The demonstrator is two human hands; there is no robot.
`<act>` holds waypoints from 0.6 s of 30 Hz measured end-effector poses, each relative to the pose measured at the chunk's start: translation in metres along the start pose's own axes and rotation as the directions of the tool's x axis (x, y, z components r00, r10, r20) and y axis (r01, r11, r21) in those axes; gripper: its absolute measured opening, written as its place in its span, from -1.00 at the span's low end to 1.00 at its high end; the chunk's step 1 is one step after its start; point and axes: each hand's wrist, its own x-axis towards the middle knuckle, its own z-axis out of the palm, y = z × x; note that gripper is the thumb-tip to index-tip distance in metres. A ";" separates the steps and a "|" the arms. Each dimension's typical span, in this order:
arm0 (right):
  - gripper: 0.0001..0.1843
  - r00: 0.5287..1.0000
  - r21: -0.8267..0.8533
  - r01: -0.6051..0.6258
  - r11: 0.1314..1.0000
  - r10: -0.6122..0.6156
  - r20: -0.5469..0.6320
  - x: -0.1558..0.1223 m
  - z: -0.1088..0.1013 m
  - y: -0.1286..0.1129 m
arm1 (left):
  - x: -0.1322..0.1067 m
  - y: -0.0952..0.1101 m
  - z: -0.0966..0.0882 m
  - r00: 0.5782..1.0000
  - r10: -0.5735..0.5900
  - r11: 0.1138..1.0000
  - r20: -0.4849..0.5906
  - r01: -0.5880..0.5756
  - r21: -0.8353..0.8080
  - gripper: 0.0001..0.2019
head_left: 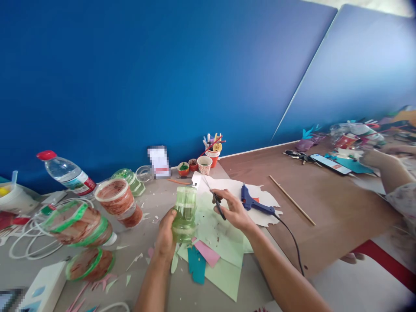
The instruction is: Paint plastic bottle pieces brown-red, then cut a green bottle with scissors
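At the centre of the frame I had the left hand [166, 234] wrapped around the side of a green plastic container [185, 216], holding it upright over the papers, while the right hand [234, 210], just right of it, was clamped on the dark handles of the scissors [221, 209], blades pointing up and left, apart from the container; I could not tell whether the blades were parted. I judged the work to be partway along. The container already carried its streaky green tint, and cutting had plainly been done: a blue paper piece [196, 265] and a pink paper piece [208, 252] lay at lower centre over pale green paper [224, 279], with small scraps scattered to the left. At left, a red-brown cup [112, 195] and a green-banded container [76, 225] looked already coloured too. Against that, I saw none of the cut paper fixed to the container in hand, so I took any joining there as not yet done. The glue gun [256, 204] lay unheld on white paper right of centre, and a wooden stick [291, 199] lay untouched beyond it
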 end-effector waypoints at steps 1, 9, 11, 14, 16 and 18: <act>-0.47 1.000 0.064 -0.002 0.998 0.004 -0.027 0.000 0.002 0.002 | -0.001 -0.001 0.001 0.999 -0.041 0.999 0.021 0.041 -0.003 -0.68; -0.41 0.992 0.194 0.083 0.978 -0.063 -0.110 -0.002 0.012 0.012 | -0.009 -0.005 0.010 0.905 -0.170 0.985 0.390 0.145 0.094 -0.63; -0.47 0.995 0.164 0.062 0.985 -0.048 -0.088 -0.002 0.012 0.015 | -0.008 -0.005 0.008 0.918 -0.176 0.981 0.355 0.132 0.145 -0.61; -0.56 0.995 0.129 0.028 0.991 -0.016 -0.094 -0.003 0.013 0.017 | -0.009 -0.003 0.005 0.970 -0.098 0.982 0.221 0.058 0.181 -0.53; -0.58 0.996 0.110 0.029 0.994 -0.019 -0.091 -0.004 0.015 0.014 | -0.012 0.001 0.006 0.965 -0.052 0.980 0.257 0.000 0.199 -0.45; -0.59 0.997 0.065 0.037 0.997 -0.033 -0.069 -0.006 0.017 0.007 | -0.016 0.005 0.008 0.925 -0.019 0.961 0.380 -0.088 0.261 -0.39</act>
